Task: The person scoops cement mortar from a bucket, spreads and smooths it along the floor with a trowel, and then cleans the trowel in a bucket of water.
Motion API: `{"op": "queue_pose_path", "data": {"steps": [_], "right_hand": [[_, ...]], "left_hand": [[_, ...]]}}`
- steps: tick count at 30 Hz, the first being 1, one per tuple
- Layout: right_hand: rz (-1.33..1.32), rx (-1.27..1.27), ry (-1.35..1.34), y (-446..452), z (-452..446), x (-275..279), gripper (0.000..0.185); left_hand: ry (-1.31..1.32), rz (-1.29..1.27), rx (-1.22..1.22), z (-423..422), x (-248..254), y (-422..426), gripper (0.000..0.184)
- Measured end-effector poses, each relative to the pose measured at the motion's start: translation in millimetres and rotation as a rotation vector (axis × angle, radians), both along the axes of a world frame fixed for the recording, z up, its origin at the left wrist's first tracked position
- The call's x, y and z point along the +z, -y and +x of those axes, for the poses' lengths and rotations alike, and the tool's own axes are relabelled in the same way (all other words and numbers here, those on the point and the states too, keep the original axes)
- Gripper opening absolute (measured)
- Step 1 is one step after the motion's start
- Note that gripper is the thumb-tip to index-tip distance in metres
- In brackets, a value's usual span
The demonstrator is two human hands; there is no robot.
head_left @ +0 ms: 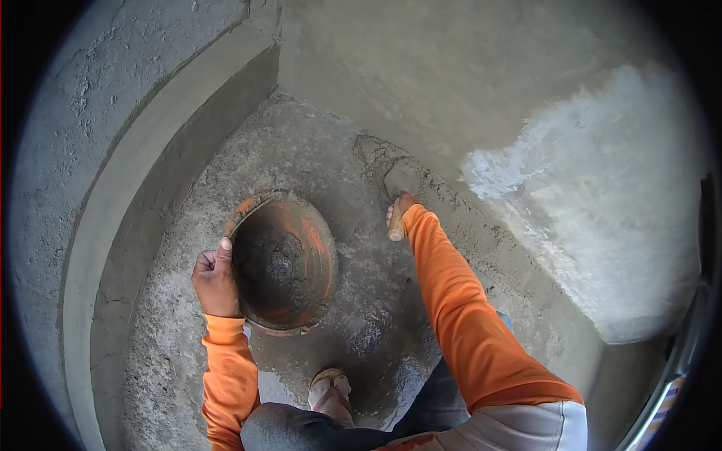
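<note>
My left hand [216, 279] is closed on the rim of a round orange bucket [320, 240], which tilts so that its mouth faces me. Grey wet mortar [274, 263] coats the inside of the bucket and lies in its bottom. In my right hand [402, 210] is the wooden handle of a trowel [402, 180]. Its metal blade points away from me, down at the floor by the foot of the wall. Fresh mortar [376, 154] lies in a ridge around the blade, so part of the blade's edge is hard to make out.
A smooth plastered wall [391, 68] rises at the right, with a whitish patch [579, 180] on it. Along the left runs a curved concrete ledge [143, 165]. The rough floor [180, 331] has wet spots, and my foot [331, 391] stands below the bucket.
</note>
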State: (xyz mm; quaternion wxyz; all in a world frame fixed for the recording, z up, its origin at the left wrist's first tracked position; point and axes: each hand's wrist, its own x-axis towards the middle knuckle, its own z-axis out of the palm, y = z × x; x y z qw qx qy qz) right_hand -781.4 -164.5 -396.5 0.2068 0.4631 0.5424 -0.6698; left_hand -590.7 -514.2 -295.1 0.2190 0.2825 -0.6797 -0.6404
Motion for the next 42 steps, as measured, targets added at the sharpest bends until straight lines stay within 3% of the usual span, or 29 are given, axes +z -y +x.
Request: {"op": "queue_pose_path", "data": {"steps": [4,7,9,11,13,18,20,24,27,29,31,32,33,34,35,37,42], "right_hand": [[0.087,0.159,0.014,36,1,14,0.042],[0.411,0.35,0.171,-11,20,14,0.046],[0.442,0.236,0.305,-82,33,-4,0.05],[0.535,0.187,0.263,-103,64,2,0.05],[0.429,0.091,0.177,-84,76,1,0.05],[0.131,0.226,0.051,41,16,23,0.048],[0.073,0.235,0.022,51,6,18,0.048],[0.479,0.353,0.106,-10,33,8,0.056],[0.582,0.305,0.202,-37,51,5,0.059],[0.521,0.469,0.114,-23,52,30,0.053],[0.729,0.61,-0.068,4,22,8,0.045],[0.592,0.539,-0.128,33,8,28,0.04],[0.613,0.664,-0.099,54,-15,36,0.037],[0.732,0.802,-0.172,60,-51,1,0.033],[0.958,1.254,-0.194,74,-65,20,0.028],[1.188,1.729,0.0,65,-106,-28,0.03],[1.083,1.143,0.123,-43,-31,6,0.032]], "left_hand": [[0.002,0.018,-0.054,-4,0,4,0.033],[0.057,-0.012,-0.043,-4,-5,8,0.033],[0.058,-0.02,-0.038,1,-7,12,0.033],[0.032,-0.006,-0.01,-2,-8,11,0.033],[0.025,-0.03,-0.035,1,-5,8,0.033],[-0.002,-0.052,-0.052,0,1,-9,0.031],[-0.011,-0.065,-0.05,-2,3,-11,0.031],[0.027,-0.07,-0.041,3,5,-10,0.031],[-0.005,-0.076,-0.03,6,6,-8,0.031],[-0.015,-0.068,-0.03,3,5,-10,0.031],[-0.001,-0.125,-0.023,4,1,-9,0.031],[-0.007,-0.136,-0.047,3,1,-9,0.031],[0.012,-0.116,-0.046,4,2,-10,0.032],[0.03,-0.098,-0.054,3,4,-12,0.032],[0.032,-0.119,-0.048,3,7,-17,0.032],[0.024,-0.135,-0.084,2,1,-17,0.032],[0.029,-0.112,-0.091,1,2,-25,0.032]]}}
